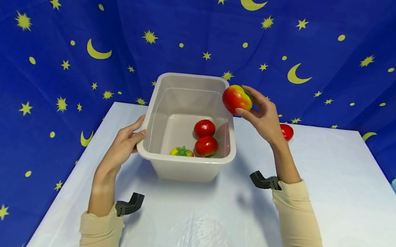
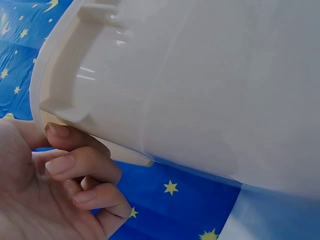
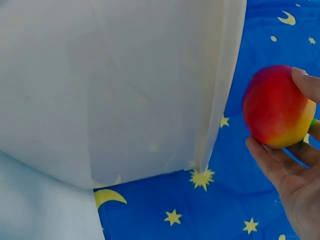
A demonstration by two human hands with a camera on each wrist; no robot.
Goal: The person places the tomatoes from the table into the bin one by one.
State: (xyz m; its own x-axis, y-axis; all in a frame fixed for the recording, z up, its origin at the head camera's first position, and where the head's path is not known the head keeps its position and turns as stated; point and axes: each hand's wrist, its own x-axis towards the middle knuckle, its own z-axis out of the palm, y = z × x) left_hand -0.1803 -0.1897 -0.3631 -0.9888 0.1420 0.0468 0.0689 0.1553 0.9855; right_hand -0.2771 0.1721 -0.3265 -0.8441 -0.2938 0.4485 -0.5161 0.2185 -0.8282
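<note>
A light grey plastic bin (image 1: 184, 170) stands in the middle of the white table, its opening facing up. My left hand (image 1: 122, 142) holds its left rim; in the left wrist view the fingers are curled near the rim. Beside and slightly above the right rim, my right hand (image 1: 265, 118) grips a red-and-yellow fruit (image 1: 237, 98) between thumb and fingers. Its green leafy top shows only slightly, toward the palm. Inside the bin lie two red fruits (image 1: 204, 128) and a yellow-and-red fruit with a green leafy top (image 1: 182, 151), partly hidden by the near rim.
Another red fruit (image 1: 286, 131) rests on the table (image 1: 330, 180) behind the right wrist, partly covered by it. A blue cloth (image 1: 194, 17) with yellow moons and stars hangs behind the table. Black wrist mounts (image 1: 129, 204) stick out from both sleeves.
</note>
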